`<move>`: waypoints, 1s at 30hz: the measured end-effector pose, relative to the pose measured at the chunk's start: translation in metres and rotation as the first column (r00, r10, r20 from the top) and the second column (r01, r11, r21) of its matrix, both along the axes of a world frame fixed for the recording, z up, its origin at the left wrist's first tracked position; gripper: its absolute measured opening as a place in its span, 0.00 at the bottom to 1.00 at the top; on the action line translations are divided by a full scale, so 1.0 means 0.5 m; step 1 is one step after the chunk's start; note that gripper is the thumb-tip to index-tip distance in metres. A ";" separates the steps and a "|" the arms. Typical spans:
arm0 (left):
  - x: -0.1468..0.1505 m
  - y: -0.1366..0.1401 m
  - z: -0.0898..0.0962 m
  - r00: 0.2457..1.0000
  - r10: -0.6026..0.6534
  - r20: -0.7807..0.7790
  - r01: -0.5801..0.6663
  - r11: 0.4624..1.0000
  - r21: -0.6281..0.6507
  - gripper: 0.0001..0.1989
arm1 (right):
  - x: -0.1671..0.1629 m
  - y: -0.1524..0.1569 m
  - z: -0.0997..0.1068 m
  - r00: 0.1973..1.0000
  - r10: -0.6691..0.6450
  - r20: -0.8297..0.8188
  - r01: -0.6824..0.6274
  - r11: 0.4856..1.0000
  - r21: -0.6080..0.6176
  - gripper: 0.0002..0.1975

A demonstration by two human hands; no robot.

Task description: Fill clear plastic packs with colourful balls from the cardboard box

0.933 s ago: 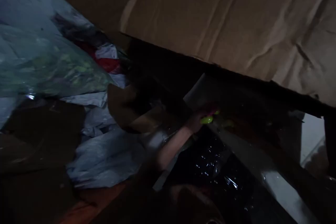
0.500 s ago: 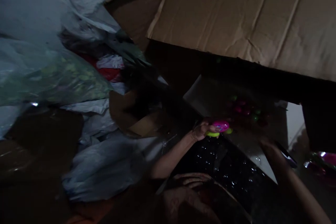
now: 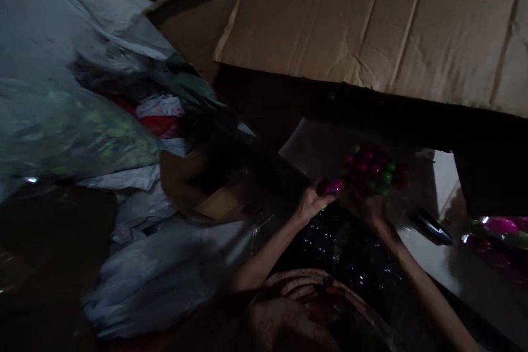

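Note:
My left hand (image 3: 311, 202) is closed on a shiny pink oval piece (image 3: 334, 187), which looks like plastic. A speck of yellow-green (image 3: 324, 207) shows under its fingers. My right hand (image 3: 373, 210) reaches to the near edge of a cluster of small, glossy pink and green round pieces (image 3: 365, 166). Its fingers are dark and smeared, so I cannot see whether they hold anything. Below the hands lies a black sheet with shiny bumps (image 3: 330, 239).
A large cardboard flap (image 3: 313, 22) hangs over the work surface. A black elongated object (image 3: 431, 226) lies to the right, near more shiny pink pieces (image 3: 499, 225). On the left are an open cardboard box (image 3: 177, 181), a grey plastic bag (image 3: 157, 280) and a clear bag of greenish pieces (image 3: 91, 132).
My right hand has moved left and away from me, to the cluster of round pieces. My left hand still grips the pink piece; less yellow-green shows beneath it. The view has shifted slightly.

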State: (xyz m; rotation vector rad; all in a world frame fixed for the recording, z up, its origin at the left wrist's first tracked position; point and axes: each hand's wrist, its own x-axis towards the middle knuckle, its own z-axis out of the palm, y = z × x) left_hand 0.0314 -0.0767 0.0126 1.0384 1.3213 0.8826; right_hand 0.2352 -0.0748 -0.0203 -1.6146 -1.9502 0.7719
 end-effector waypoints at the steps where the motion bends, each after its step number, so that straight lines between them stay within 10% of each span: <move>1: -0.002 -0.001 0.001 0.998 -0.043 -0.036 0.044 0.999 0.029 0.25 | -0.005 -0.008 0.010 0.997 -0.039 -0.063 0.038 0.999 -0.024 0.19; 8: 0.044 -0.022 -0.001 0.838 -0.494 0.232 0.507 0.862 0.006 0.23 | 0.012 -0.106 0.114 0.762 -0.334 -0.555 0.033 0.875 -0.482 0.23; 13: 0.092 -0.007 0.001 0.941 0.051 0.335 0.071 0.937 -0.342 0.18 | 0.053 -0.075 0.082 0.874 -0.426 -0.235 0.396 0.903 -0.165 0.19; 16: 0.092 0.020 0.020 0.760 0.320 0.566 0.035 0.849 -0.528 0.10 | 0.055 -0.032 0.056 0.968 -0.237 0.078 0.242 0.969 -0.049 0.23; 20: 0.090 0.039 0.043 0.611 0.342 0.714 0.151 0.835 -0.529 0.09 | 0.043 -0.028 0.059 0.963 -0.199 0.182 0.217 0.972 -0.085 0.25; 27: 0.154 -0.031 0.016 0.813 0.069 0.578 0.098 0.962 -0.254 0.14 | 0.029 -0.152 0.096 0.944 -0.214 -0.252 0.246 0.964 0.104 0.15; 30: 0.158 -0.055 0.003 0.929 -0.128 0.347 0.165 0.983 -0.079 0.19 | 0.058 -0.162 0.073 0.862 -0.399 -0.314 0.401 0.914 -0.062 0.14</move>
